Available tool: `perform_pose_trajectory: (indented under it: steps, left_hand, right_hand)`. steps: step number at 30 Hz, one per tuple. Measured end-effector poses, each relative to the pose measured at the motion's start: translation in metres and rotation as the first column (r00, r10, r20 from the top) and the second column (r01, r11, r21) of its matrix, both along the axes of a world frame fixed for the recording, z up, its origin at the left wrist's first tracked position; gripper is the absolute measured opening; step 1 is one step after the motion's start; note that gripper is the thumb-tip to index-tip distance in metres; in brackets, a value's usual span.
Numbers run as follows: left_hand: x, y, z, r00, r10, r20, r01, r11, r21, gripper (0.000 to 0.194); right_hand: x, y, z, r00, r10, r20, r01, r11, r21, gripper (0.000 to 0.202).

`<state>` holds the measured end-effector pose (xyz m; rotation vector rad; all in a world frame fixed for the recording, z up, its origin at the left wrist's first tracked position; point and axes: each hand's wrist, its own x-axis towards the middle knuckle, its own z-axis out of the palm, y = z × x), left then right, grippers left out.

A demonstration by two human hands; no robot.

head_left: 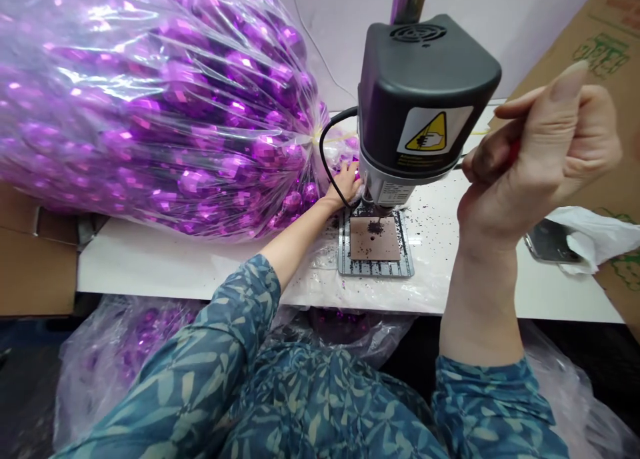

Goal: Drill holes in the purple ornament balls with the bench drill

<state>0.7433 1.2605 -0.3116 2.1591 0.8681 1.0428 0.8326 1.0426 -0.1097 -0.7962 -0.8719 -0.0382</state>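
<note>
A black bench drill (425, 79) with a yellow warning sticker stands over a metal base plate (376, 268). On that plate lies a brown square board (363, 246) with a small dark hole and black shavings. My left hand (346, 182) reaches to the left of the drill, its fingers on shiny purple pieces (353, 168) beside the neck of the big bag. My right hand (540, 139), raised at the drill's right side, is wrapped round a lever handle; a bit of red shows between the fingers.
A large clear bag of faceted purple balls (200, 112) fills the left of the white table (165, 266). At right lie a phone (553, 240) and white tissue (600, 236) near a cardboard box (600, 39). A black cable (324, 146) loops left of the drill.
</note>
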Motion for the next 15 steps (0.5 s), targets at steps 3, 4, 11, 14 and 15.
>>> perform_pose_trajectory:
  steps: [3, 4, 11, 14, 15]
  left_hand:
    - [-0.027, -0.017, 0.008, 0.998, 0.037, 0.045, -0.037, 0.999, -0.014, 0.03]
    - [-0.037, -0.025, 0.01, 0.997, 0.033, 0.064, -0.033, 0.999, 0.001, 0.031]
    - [-0.095, -0.106, 0.006, 0.96, 0.134, 0.244, -0.131, 0.991, -0.031, 0.054]
    - [-0.105, -0.135, 0.006, 0.929, 0.13, 0.347, -0.024, 0.956, -0.293, 0.067]
    - [-0.106, -0.141, 0.007, 0.923, 0.109, 0.37, 0.043, 0.923, -0.381, 0.065]
  right_hand:
    - [0.001, 0.002, 0.0, 1.0, 0.026, -0.011, -0.025, 1.0, 0.015, 0.033]
    - [0.002, 0.002, -0.001, 0.999, 0.032, -0.013, -0.031, 0.999, 0.025, 0.034]
    - [0.006, 0.005, -0.003, 0.999, 0.046, -0.005, -0.046, 0.998, 0.05, 0.033]
    - [0.005, 0.005, -0.003, 0.999, 0.034, 0.001, -0.034, 0.998, 0.052, 0.034]
    - [0.004, 0.005, -0.003, 0.999, 0.033, 0.0, -0.033, 0.998, 0.061, 0.035]
